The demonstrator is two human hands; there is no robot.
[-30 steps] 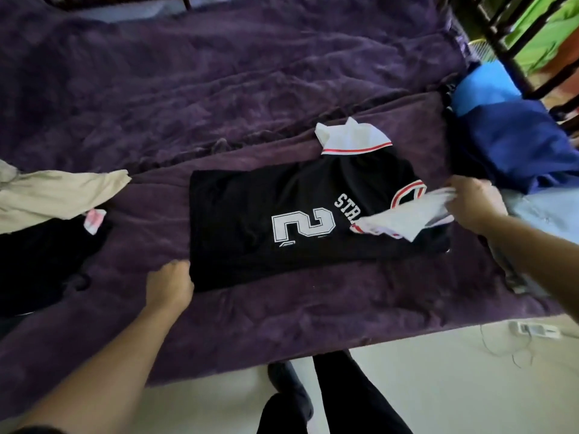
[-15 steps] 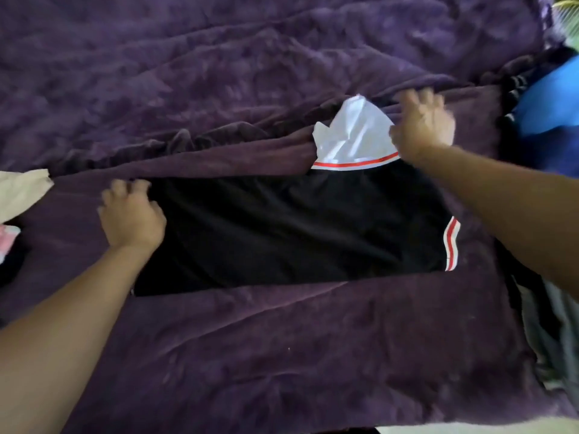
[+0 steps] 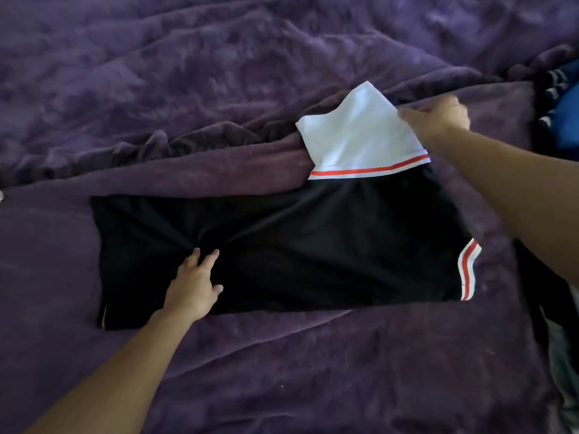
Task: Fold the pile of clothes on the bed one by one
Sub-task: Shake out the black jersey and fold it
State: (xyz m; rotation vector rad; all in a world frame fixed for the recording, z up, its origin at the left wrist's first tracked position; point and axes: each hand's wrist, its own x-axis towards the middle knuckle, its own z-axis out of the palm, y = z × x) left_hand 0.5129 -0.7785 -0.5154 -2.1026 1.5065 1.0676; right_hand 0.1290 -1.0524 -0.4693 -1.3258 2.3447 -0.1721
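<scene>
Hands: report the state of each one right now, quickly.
Left hand: open, fingers flat on the black jersey.
Right hand: closed, pinching the edge of the white sleeve.

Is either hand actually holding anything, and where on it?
The right hand pinches the sleeve at its right edge. The left hand holds nothing and only presses flat on the jersey.

Rumpled purple plush bed blanket [image 3: 219, 89] spans whole view, creased ridge across middle; black folded jersey [image 3: 313, 245] flat at centre, white sleeve with red stripe [image 3: 354, 133] raised at far right corner; heap of dark and blue clothes [image 3: 560, 98] at right edge.
</scene>
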